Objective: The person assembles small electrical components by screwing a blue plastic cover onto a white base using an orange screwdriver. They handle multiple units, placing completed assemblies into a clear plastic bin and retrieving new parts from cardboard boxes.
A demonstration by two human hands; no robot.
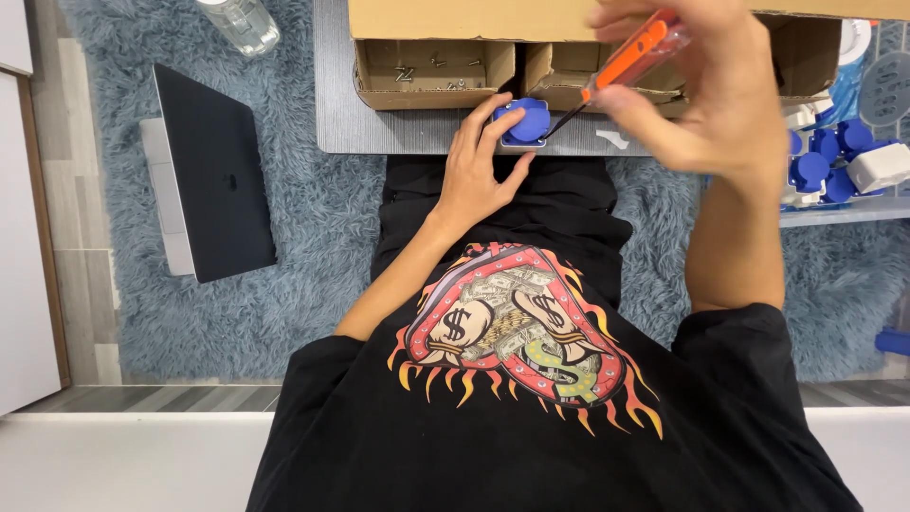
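I see a small round blue plastic socket insert on a white square base (521,124) sitting at the near edge of the grey table top (379,133), roughly in the middle of the view. My left hand (479,171) rests against it from the near side, fingers spread around its left and near edges and pinning it to the table. My right hand (706,85) is closed around the orange, clear-handled screwdriver (630,57), held up and tilted, with the dark shaft running down and left so that its tip meets the right side of the blue piece.

Just beyond the piece stand open brown cardboard boxes (431,71); the left compartment holds a few small screws (408,73). To the far right, on a lower pale shelf (844,213), lies a heap of similar blue and white plastic parts (839,156).

To the left, on the shaggy blue-grey rug (313,237), a closed dark laptop (213,171) lies flat, and a clear plastic bottle (242,24) lies farther off. Nearest the camera is my black T-shirt with a flame-edged graphic (517,327).
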